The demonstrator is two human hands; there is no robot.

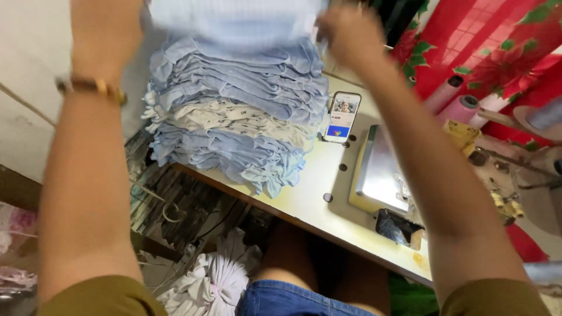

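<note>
Head view first: we see our left hand [105, 32] at the top left, closed on the left edge of a pale blue cloth [234, 20], with a gold bracelet [91, 88] on the wrist below it. Our right hand [348, 35] is at the top right, blurred, its fingers pinched on the right edge of the same cloth. The cloth stretches between the two hands, just above a tall stack of folded garments [234, 111], blue pieces with a white patterned band in the middle. We cannot tell whether the cloth touches the top of the stack. The stack stands at the near left edge of the pale table [304, 199]. Just right of the stack lies a phone [342, 117] with its screen lit, and beyond it a metal plate [380, 169]. Red flowered fabric [486, 47] hangs further right.
</note>
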